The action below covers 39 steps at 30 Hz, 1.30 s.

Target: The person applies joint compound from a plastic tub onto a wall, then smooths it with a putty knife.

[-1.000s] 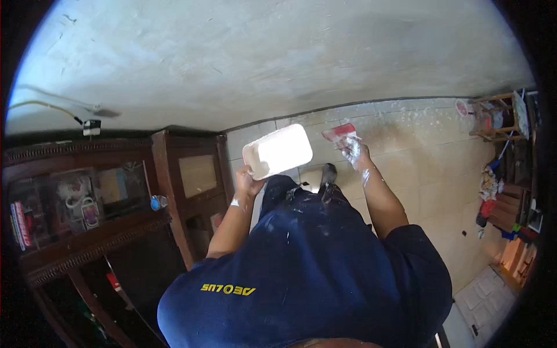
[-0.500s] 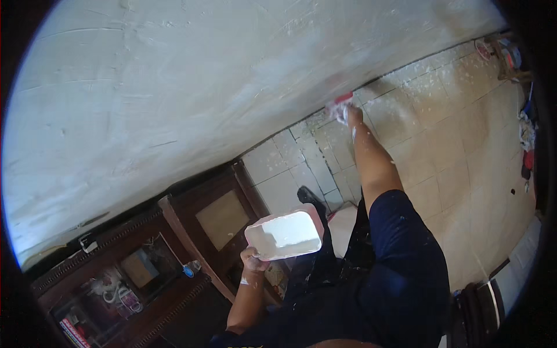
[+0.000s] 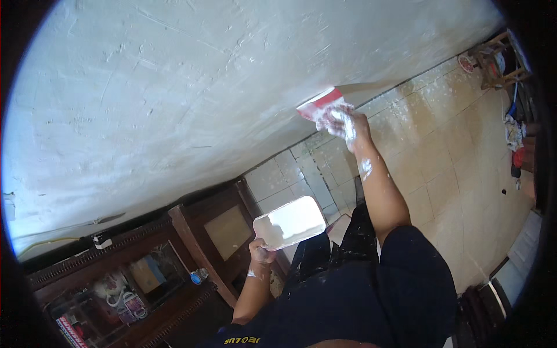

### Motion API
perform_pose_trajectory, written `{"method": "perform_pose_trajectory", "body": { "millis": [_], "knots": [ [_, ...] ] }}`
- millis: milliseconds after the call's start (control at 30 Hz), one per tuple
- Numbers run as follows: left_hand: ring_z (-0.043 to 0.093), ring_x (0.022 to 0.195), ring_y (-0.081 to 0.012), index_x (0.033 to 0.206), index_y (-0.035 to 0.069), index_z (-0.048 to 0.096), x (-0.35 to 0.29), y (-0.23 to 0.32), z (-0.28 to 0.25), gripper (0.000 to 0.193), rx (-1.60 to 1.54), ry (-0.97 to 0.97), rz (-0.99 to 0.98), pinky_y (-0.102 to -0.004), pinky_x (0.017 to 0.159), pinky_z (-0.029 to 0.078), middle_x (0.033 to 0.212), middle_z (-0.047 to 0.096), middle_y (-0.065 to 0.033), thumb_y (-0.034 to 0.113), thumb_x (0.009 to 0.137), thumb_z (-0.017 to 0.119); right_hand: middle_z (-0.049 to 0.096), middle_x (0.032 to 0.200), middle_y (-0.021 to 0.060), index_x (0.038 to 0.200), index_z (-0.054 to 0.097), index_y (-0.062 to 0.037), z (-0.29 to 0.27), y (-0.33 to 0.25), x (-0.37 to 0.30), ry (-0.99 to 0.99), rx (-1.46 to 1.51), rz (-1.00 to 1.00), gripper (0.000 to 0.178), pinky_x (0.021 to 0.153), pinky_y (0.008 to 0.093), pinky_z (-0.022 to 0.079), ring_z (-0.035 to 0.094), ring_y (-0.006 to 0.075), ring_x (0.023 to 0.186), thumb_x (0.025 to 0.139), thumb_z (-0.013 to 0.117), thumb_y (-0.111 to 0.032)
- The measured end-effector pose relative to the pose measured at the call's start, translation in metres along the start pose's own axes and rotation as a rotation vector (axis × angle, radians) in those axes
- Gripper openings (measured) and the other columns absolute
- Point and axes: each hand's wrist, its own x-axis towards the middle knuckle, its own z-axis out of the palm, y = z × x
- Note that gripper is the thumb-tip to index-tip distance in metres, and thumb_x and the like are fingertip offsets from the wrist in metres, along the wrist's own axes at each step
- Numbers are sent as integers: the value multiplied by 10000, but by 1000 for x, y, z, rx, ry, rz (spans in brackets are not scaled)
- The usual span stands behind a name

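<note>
My right hand (image 3: 343, 124) is closed round a red putty knife (image 3: 322, 102) with a wide blade. White paste is smeared over the fingers, the knife and the forearm. The blade's edge meets the lower part of the white plastered wall (image 3: 191, 98), which is streaked with ridges and scrape marks. Lower down, my left hand (image 3: 262, 250) grips the near left corner of a shallow rectangular tub (image 3: 259, 227), pale pinkish outside. Inside the tub lies smooth white paste (image 3: 297, 223). Most of the left fingers are hidden under the tub.
A dark wooden cabinet (image 3: 194, 229) with glass panels stands along the wall at lower left. Pale floor tiles (image 3: 435, 168) spattered with white run to the right. A wooden stool (image 3: 500, 64) stands at far right, with clothes and a white panel (image 3: 527, 243) nearer.
My right hand has moved the putty knife from near the floor edge up onto the wall, slightly leftward. The tub has shifted a little right and tilted slightly in my left hand.
</note>
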Motion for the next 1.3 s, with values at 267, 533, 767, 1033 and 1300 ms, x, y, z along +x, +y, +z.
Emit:
{"method": "perform_pose_trajectory", "body": {
  "millis": [267,533,767,1033,1300],
  "knots": [
    [516,1037,-315,1216,-9,426,16,-1,24,756,32,19,-46,-400,939,411,1103,531,-163,139,478,503,627,890,47,1058,536,-126,-115,126,84,109,104,201,277,680,329,507,613,190,789,798,605,-193],
    [519,1037,-334,1180,-29,450,29,-23,44,723,117,-88,-37,-427,942,404,1097,543,-170,159,484,493,628,812,104,873,609,-22,-163,113,222,181,-159,81,150,628,328,549,625,221,693,795,586,-148],
    [535,983,-329,1155,-32,470,17,-29,58,654,79,-48,-40,-439,902,419,1061,555,-163,157,529,471,614,757,103,808,615,29,-57,-35,91,97,-1,-4,87,609,313,555,615,189,651,752,600,-36],
    [487,1098,-316,1211,7,432,10,-28,105,574,-99,-167,-8,-458,971,358,1157,514,-149,76,642,414,610,840,70,958,576,-39,-32,-118,-81,-58,43,-24,200,592,286,540,603,163,689,779,614,-121],
    [489,1093,-315,1218,-25,408,12,-44,170,501,4,-209,150,-475,939,386,1157,500,-169,108,738,349,629,873,208,876,640,-31,-35,-114,-199,-326,-1400,-741,170,690,391,510,625,333,763,741,545,-68]
  ]
}}
